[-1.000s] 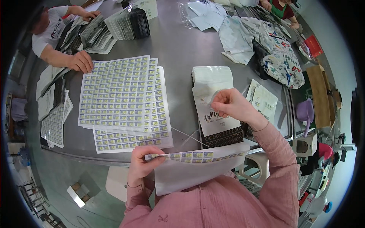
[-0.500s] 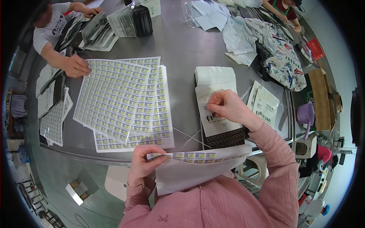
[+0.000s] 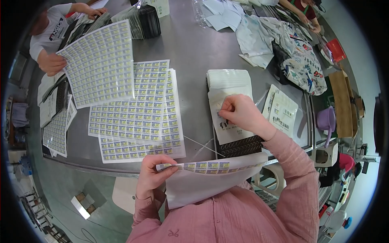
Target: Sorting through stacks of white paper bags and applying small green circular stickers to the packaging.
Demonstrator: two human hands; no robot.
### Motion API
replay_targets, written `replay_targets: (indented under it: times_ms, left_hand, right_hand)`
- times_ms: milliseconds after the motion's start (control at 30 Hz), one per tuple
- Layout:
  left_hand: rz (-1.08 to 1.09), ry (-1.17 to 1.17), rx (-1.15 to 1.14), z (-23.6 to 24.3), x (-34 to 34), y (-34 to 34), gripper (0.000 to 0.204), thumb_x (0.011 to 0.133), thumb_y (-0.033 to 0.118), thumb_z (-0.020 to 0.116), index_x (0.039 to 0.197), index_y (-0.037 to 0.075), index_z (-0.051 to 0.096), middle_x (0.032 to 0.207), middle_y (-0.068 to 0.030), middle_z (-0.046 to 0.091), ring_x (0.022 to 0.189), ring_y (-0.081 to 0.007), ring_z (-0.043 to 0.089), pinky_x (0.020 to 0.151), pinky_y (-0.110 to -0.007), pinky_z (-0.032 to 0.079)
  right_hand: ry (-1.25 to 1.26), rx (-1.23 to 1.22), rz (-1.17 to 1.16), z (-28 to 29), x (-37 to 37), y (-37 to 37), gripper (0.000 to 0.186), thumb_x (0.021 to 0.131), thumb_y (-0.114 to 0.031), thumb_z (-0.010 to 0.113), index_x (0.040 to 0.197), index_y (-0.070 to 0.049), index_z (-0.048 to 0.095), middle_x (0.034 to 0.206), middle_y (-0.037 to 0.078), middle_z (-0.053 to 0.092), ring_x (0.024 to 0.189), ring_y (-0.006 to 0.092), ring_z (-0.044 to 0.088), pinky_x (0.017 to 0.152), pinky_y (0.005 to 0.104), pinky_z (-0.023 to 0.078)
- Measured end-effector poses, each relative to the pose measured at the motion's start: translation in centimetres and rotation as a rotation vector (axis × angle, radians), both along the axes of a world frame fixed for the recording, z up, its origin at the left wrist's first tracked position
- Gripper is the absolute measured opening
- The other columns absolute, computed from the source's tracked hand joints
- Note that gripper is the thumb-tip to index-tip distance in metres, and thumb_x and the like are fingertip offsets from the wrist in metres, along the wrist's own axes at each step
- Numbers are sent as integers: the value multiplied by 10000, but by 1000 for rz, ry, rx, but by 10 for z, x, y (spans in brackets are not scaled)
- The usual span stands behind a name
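My left hand [image 3: 156, 174] pinches the left end of a curled sticker sheet [image 3: 212, 184], its white back hanging against my front and a strip of small printed labels showing along the top. My right hand [image 3: 241, 113] is closed in a pinch over the top white printed pouch [image 3: 233, 131] of an overlapped stack. Whatever its fingertips hold, if anything, is too small to make out. Beneath the pouches lies a black perforated tray [image 3: 239, 150].
More sticker sheets [image 3: 142, 152] lie at left on the metal table [image 3: 190, 52]. A co-worker's hand [image 3: 52, 64] lifts one sheet [image 3: 101, 67]. Two pouches [image 3: 281, 111] rest at right, near a patterned cloth [image 3: 304, 65] and a purple dipper [image 3: 325, 121]. Another person works at the far right.
The co-worker at left has lifted the top sticker sheet and drawn it up and to the left, uncovering sheets below. My two hands have hardly moved.
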State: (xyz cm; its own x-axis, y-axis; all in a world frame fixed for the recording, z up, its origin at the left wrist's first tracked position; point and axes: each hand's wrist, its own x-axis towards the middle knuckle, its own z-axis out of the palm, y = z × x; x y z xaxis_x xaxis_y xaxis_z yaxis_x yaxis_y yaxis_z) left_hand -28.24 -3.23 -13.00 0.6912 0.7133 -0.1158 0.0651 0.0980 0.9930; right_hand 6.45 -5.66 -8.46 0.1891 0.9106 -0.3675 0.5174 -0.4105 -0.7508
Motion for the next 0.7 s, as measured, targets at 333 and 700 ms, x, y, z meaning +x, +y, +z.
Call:
replay_targets:
  times_ms: [333,700]
  left_hand:
    - [123,6,-95,0,-1,-11,175,765,-122,738,897,-8,748,918,-96,744,877,-167,688,792,-289,556]
    - [58,43,30,0,4,-3,104,822,-67,749,915,-22,735,825,-29,718,769,-78,633,667,-231,497]
  right_hand:
    - [-964,293,-203,-3,24,-85,839,703,-482,895,1265,58,586,1399,239,533,1283,406,527,1011,543,439]
    - [-558,336,-448,-26,23,-117,500,799,-324,855,1073,22,620,991,158,644,907,348,653,788,418,522]
